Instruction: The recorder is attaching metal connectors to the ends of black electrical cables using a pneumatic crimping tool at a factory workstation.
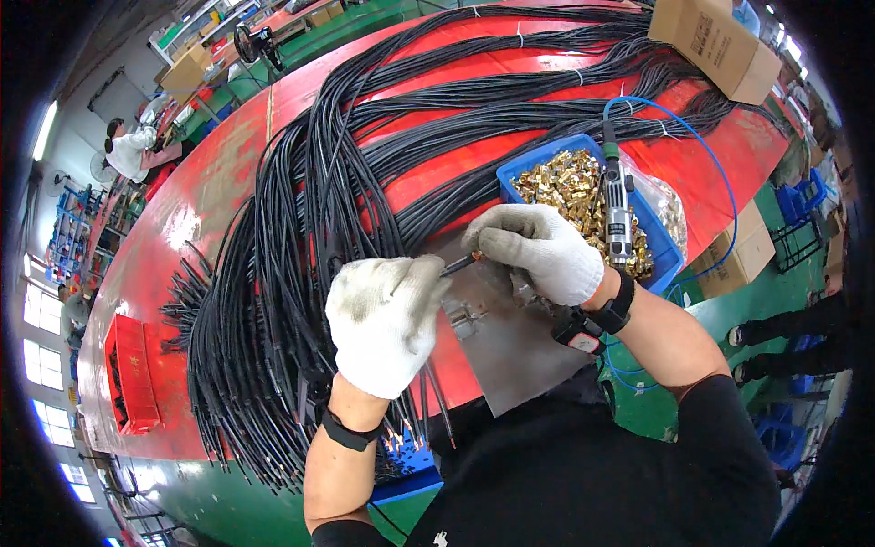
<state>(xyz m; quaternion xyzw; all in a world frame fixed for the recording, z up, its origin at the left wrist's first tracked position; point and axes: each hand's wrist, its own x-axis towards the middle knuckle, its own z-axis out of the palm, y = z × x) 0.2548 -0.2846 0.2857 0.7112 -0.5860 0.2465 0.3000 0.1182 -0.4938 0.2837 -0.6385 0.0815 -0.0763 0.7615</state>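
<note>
My left hand (387,319), in a white knit glove, is closed round a black cable (456,266) whose end sticks out to the right. My gloved right hand (542,251) has its fingers pinched at that end, where a small copper-coloured tip (478,256) shows. The rest of what lies inside the right fingers is hidden. Below the hands is a grey metal plate (524,365) with a small metal fixture (463,319) on it. Close behind the right hand stands a blue bin (668,273) of brass-coloured fittings (565,182), with a silver handheld tool (619,214) across it.
Bundles of black cables (273,246) spread over the red table (219,164), many ends hanging off its near edge. A blue hose (720,173) loops from the tool. A cardboard box (715,50) stands far right, a red bin (135,374) at left. Another person (132,150) sits far left.
</note>
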